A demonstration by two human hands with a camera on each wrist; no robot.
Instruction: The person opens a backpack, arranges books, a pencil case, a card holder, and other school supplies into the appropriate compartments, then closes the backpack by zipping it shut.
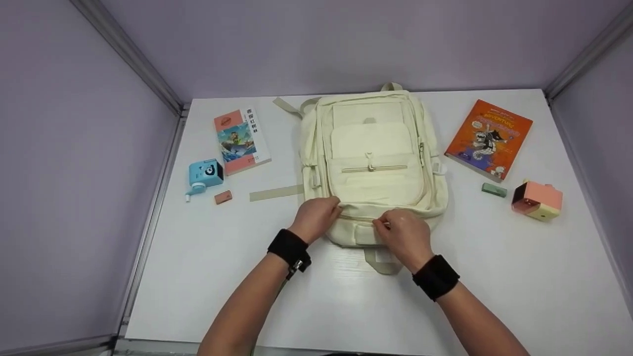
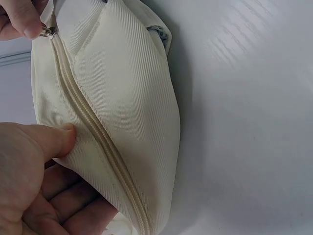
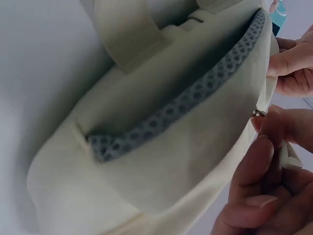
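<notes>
A cream backpack [image 1: 371,141] lies on its back on the white table, top end away from me. Across its near end runs a zipper [image 2: 93,122], its teeth together along the stretch between my hands. My left hand [image 1: 316,217] grips the fabric edge beside the zipper, thumb on the outside and fingers folded beneath. The right hand [image 1: 405,235] pinches the metal zipper pull [image 3: 259,113] between thumb and forefinger, to the right of the left hand. Grey mesh [image 3: 166,115] lines a fold of the bag near the right hand.
Left of the bag are a pink-and-white book [image 1: 242,141], a blue pencil sharpener [image 1: 205,173] with a crank and a reddish eraser [image 1: 223,197]. To the right lie an orange book [image 1: 489,138], a green eraser [image 1: 494,190] and a pink-and-yellow box-shaped item [image 1: 538,200]. Straps [image 1: 276,193] spread from the bag.
</notes>
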